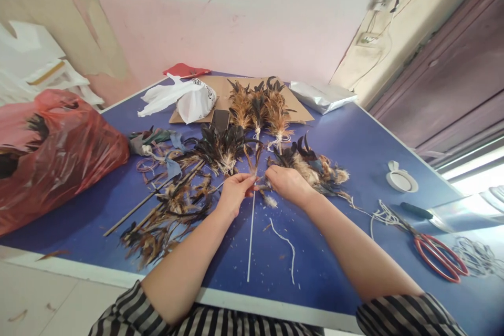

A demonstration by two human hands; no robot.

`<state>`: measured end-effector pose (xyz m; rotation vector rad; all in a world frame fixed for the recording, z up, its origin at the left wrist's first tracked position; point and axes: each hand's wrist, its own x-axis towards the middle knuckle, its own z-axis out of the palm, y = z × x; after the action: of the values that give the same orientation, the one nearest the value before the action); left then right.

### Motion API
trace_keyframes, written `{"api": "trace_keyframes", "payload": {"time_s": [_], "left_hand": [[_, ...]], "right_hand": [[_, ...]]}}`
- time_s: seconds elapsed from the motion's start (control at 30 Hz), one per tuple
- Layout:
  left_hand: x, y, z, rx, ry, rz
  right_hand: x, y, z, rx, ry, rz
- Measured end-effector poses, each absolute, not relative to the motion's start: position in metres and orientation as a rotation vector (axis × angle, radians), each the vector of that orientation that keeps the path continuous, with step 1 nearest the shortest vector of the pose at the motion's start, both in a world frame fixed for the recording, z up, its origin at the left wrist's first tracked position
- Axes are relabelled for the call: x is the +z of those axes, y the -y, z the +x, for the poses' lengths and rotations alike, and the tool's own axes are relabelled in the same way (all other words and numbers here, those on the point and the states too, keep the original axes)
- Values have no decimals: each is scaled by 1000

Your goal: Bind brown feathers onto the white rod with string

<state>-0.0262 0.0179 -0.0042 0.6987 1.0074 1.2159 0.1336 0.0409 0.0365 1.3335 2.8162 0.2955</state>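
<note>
The left hand pinches slender brown feathers, with the right hand just beside it. Red-handled scissors and a white tape roll lie on the blue surface.

Toward the tabletop's far edge: three feather bundles in a row, one cardboard sheet, one white plastic bag and one phone. At its far left corner, one red item; near the far right corner, one silver packet. Toward the right edge, one tape roll, one knife, one pair of scissors. By the left edge, one red bag. The loose feathers are too many to count.
</note>
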Motion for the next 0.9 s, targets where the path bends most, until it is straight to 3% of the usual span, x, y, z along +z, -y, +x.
{"api": "trace_keyframes", "payload": {"time_s": [0.17,0.3,0.4,0.47,0.53,0.73,0.9], "left_hand": [[-10,-17,-24,1103,-921,666],[-10,-20,-26,1166,-881,544],[-8,-19,-25,1188,-876,529],[-8,-17,-22,1175,-890,563],[-9,-17,-21,1170,-923,599],[-10,-22,-28,1426,-1047,561],[-5,-24,-32,1526,-1057,556]], "right_hand": [[38,-38,132,118,-3075,1376],[40,-32,135,-204,-3375,1926],[32,-26,135,-854,-3119,2503],[22,-23,133,-1367,-2773,2549],[12,-22,132,-1587,-2559,2429],[8,-26,131,-803,-2736,2306],[14,-22,107,-360,-2576,2057]]}}
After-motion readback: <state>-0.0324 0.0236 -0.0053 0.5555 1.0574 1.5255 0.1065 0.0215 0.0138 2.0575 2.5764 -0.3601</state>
